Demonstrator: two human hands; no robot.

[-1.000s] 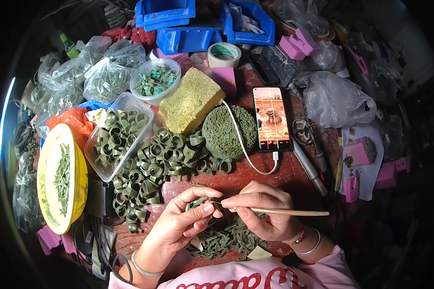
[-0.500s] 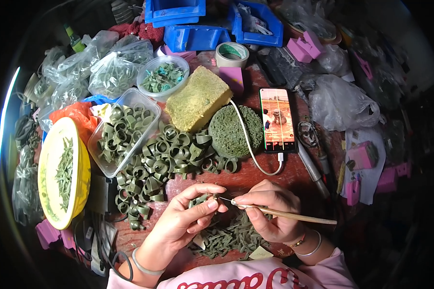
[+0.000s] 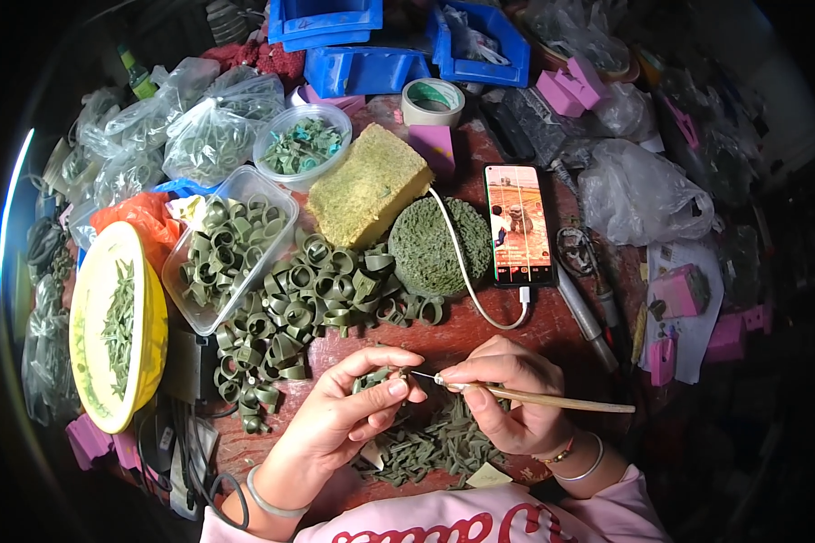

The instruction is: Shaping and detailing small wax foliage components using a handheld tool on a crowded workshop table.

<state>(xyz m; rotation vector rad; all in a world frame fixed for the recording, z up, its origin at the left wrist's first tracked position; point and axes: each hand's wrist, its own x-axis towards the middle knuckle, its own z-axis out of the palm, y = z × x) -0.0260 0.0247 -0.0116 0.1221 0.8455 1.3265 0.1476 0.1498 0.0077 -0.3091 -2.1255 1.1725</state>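
Note:
My left hand (image 3: 358, 398) pinches a small dark green piece (image 3: 371, 377) between thumb and fingers, which hide most of it. In my right hand (image 3: 521, 394) is a needle-tipped tool (image 3: 561, 401) with a long wooden handle, gripped like a pen. Its thin metal tip points left and reaches the piece at my left fingertips; exact contact is too small to tell. Below both hands lies a pile of dark green slivers (image 3: 439, 443). Ahead and to the left, many green rings (image 3: 285, 312) are heaped on the red table (image 3: 407, 348).
Beyond the rings stand a clear tub of rings (image 3: 285, 217), a yellow block (image 3: 367, 185) and a round green pad (image 3: 439, 249). A phone (image 3: 519, 226) with a white cable lies right of the pad. A yellow basin (image 3: 154, 335) tilts at left; a metal rod (image 3: 584, 312) lies at right.
The view has shifted very slightly and the phone's picture differs. Both hands keep almost the same pose, with the tool tip still at the left fingertips.

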